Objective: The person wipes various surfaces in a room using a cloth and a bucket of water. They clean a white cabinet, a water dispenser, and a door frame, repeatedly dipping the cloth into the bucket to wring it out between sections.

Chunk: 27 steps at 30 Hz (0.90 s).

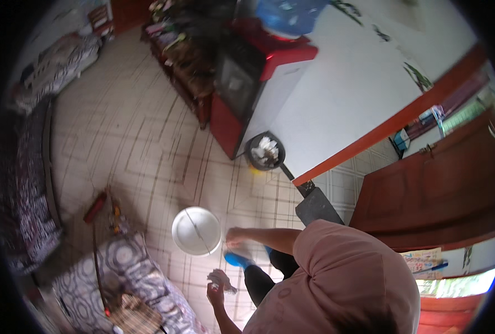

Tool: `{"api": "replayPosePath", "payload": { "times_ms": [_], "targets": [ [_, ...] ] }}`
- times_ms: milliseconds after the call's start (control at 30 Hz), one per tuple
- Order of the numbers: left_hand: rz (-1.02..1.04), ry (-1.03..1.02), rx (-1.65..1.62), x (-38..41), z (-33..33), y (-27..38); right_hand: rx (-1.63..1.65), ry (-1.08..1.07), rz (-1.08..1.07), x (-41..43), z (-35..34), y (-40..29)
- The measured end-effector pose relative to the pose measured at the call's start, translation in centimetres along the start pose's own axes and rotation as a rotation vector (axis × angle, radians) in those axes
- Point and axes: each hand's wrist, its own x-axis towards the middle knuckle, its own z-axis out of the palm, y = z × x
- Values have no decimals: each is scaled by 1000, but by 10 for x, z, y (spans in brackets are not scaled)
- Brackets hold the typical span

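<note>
My left hand [216, 294] grips a crumpled pale cloth [221, 279] above the tiled floor. Close to the right side of a white bucket [190, 236] is my right hand [235, 238], its fingers blurred. I cannot tell whether that hand touches or holds anything. The bucket stands upright on the floor, and its thin wire handle [195, 225] crosses the opening. The bucket's inside looks white, and any contents are hard to make out. Just below my right hand shows a blue-covered foot [237, 259].
A dark waste bin [250, 160] with crumpled white waste stands beside a red and black water dispenser [239, 83]. A patterned cover [118, 259] lies at lower left, with a long thin pole [95, 250] across it. A brown door [431, 179] stands at right.
</note>
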Motion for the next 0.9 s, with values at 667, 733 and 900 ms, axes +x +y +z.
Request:
{"api": "replayPosePath", "payload": {
  "times_ms": [667,733,900],
  "targets": [
    [578,-1437,282,-79,277,505,1700,1070,-213,-427,23,82],
    [393,-1544,94,-141,278,527,1791,1233,-193,-444,79,94],
    [1429,-1348,782,-98,326,503,1501,1480,-428,-448,134,64]
  ]
}}
